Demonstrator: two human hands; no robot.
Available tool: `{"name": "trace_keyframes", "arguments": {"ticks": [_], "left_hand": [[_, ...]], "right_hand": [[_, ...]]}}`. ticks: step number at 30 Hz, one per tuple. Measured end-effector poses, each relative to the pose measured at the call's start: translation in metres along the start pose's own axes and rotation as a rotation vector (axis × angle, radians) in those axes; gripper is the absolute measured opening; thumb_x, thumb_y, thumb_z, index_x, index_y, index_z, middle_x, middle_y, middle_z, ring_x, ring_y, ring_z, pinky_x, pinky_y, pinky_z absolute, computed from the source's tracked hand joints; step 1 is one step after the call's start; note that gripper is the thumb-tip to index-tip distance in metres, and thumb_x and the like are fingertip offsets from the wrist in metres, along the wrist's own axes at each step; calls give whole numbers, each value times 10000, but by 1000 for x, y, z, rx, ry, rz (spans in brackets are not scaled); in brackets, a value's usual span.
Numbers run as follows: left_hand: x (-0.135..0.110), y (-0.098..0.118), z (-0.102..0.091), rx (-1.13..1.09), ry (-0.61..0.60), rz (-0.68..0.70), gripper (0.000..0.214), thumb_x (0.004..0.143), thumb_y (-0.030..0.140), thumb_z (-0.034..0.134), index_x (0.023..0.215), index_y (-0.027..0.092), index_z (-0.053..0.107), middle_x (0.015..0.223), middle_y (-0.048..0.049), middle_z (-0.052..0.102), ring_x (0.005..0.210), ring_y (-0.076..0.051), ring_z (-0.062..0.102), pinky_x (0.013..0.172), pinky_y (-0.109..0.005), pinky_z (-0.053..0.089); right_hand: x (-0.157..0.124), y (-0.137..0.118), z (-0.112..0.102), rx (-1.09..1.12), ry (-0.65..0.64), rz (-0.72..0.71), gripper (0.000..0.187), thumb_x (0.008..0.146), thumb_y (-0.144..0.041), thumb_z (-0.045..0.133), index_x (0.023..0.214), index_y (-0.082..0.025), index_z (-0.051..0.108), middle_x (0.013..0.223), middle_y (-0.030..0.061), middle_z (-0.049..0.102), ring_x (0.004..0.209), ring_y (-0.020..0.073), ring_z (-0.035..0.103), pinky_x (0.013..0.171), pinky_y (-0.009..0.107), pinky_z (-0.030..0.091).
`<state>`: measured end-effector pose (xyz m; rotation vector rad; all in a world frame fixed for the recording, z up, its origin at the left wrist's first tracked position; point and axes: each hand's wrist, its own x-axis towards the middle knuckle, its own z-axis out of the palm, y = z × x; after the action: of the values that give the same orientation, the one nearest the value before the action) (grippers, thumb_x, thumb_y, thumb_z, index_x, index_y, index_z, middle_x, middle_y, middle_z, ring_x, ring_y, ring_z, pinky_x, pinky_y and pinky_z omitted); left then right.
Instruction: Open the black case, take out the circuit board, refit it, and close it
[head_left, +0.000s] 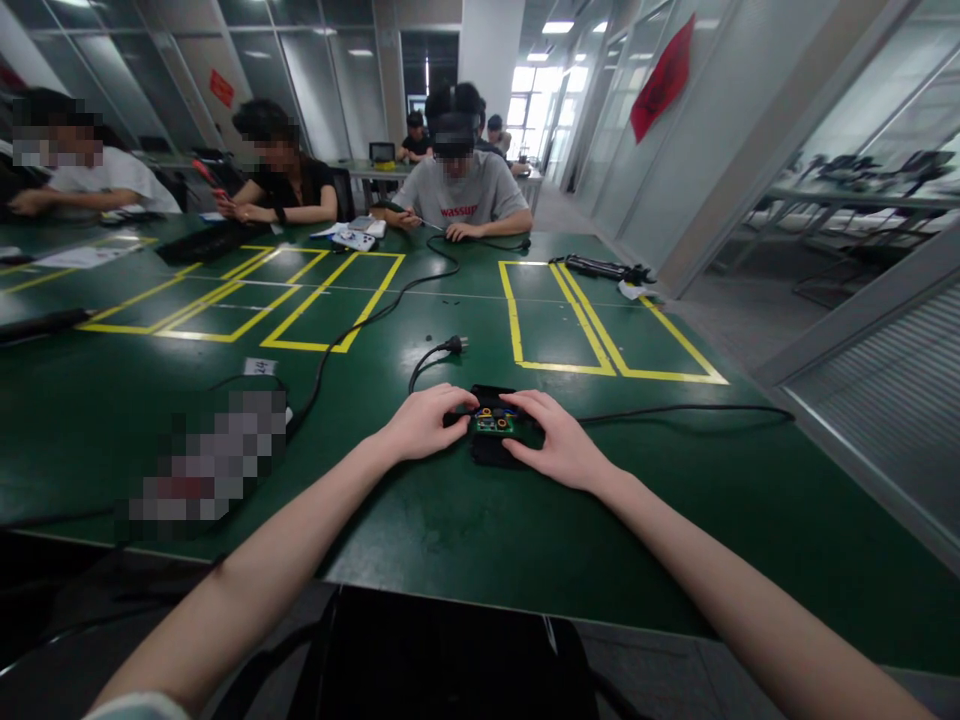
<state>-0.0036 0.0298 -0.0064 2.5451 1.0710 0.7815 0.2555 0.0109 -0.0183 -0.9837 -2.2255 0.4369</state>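
A small green circuit board (pixel 495 424) with ring-shaped coils and wires lies among black plastic casing parts (pixel 495 453) on the green table. My left hand (pixel 424 422) closes on the board's left end with thumb and index finger. From the other side, my right hand (pixel 564 438) curves thumb and fingers around the board's right end, near where a black cable (pixel 690 409) leads off to the right. Behind my left hand lies a black power plug (pixel 452 345) on a short curved cord.
A blurred-out long object (pixel 217 460) lies at left beside a small white label (pixel 259 367). Yellow tape outlines (pixel 562 368) mark the green table (pixel 420 520). A folded black tripod (pixel 606 268) lies at the far right. A person (pixel 465 185) works opposite; others sit at far left.
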Motion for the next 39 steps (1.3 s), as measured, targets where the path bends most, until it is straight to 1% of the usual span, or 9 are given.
{"name": "trace_keyframes", "arguments": {"ticks": [13,17,19,22,25,27,30,35,39], "left_hand": [[1,1,1,-19,27,-17,247,915,213,580,1137,194,688,1098,-71,716,874,-183,684,839,-336,580],[2,-4,3,-36,31,-11,216,927,228,574,1096,193,705,1173,-80,703,967,-193,692,889,-337,572],[2,-7,4,-38,28,1,197,935,233,573,1059,194,720,1173,-78,704,1042,-207,686,935,-342,558],[4,-11,4,-5,16,2,182,941,233,573,996,193,742,1081,-70,719,1025,-212,683,923,-334,548],[5,-14,1,38,0,-43,178,942,254,585,927,187,749,958,-61,719,903,-201,675,814,-313,532],[6,-16,-3,42,-7,-85,191,943,289,600,879,180,743,888,-51,710,831,-191,656,748,-299,501],[7,-18,-6,-36,-9,-143,228,934,341,623,834,168,732,826,-42,698,769,-178,630,704,-285,462],[7,-14,-9,-270,17,-232,265,912,376,628,810,154,730,759,-25,681,718,-157,582,680,-265,433],[9,-9,-14,-435,-3,-313,303,884,422,646,801,144,735,732,-11,667,693,-147,555,671,-265,419]], "right_hand": [[3,2,2,-27,15,5,434,912,-284,640,1341,-226,601,1283,137,661,1210,312,625,1065,552,522],[4,2,2,-4,49,10,406,932,-327,626,1326,-234,603,1324,130,619,1222,294,622,1058,497,528],[5,6,-2,4,74,41,355,948,-331,589,1285,-223,615,1328,130,601,1103,260,663,973,442,563],[5,19,-17,-32,29,103,268,932,-310,571,1167,-205,645,1096,94,662,820,200,649,773,366,558],[4,35,-37,-94,-97,162,166,898,-359,613,941,-208,667,790,28,634,692,181,575,654,321,474],[3,43,-46,-104,-145,204,237,885,-422,629,780,-210,628,715,18,606,648,168,530,612,306,421],[2,49,-53,-58,-155,223,354,858,-505,655,678,-213,568,704,19,599,637,154,494,606,298,390],[2,48,-54,92,-168,341,468,840,-641,653,694,-203,578,640,-16,528,611,140,455,587,286,354],[2,45,-58,300,-196,425,527,812,-709,675,718,-203,560,569,-47,489,535,117,450,539,265,335]]}}
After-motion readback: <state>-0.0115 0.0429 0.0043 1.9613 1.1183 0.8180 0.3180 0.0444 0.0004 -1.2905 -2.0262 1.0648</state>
